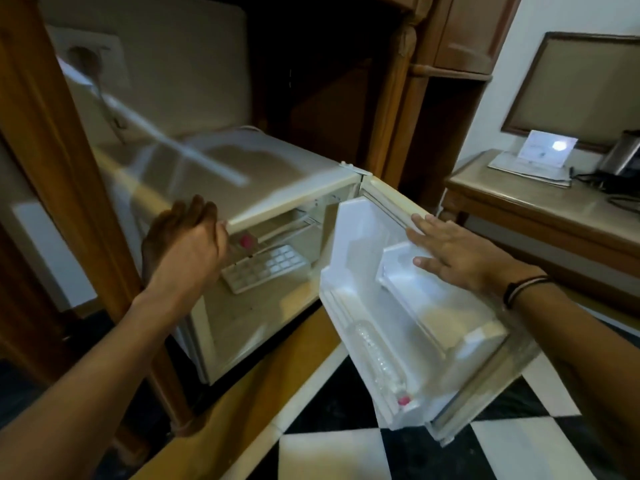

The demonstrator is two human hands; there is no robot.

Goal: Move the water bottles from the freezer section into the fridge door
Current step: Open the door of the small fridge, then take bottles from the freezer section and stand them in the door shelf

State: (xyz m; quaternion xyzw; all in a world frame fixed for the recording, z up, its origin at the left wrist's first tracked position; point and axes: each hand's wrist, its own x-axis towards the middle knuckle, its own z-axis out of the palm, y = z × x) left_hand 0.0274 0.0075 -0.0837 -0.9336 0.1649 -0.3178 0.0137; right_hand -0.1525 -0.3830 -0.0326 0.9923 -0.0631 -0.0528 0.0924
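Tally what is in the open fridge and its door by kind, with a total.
Water bottles: 2, one with a pink cap in the freezer section, one lying in the door's lower shelf
Ice cube trays: 1
Total: 3

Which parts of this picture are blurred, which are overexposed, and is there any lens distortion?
Head view: the left hand and the cable over the fridge top are smeared by motion blur; the door shelf near the right hand glares white; the card on the side table has a blown-out spot; the wide angle bends the wooden post.
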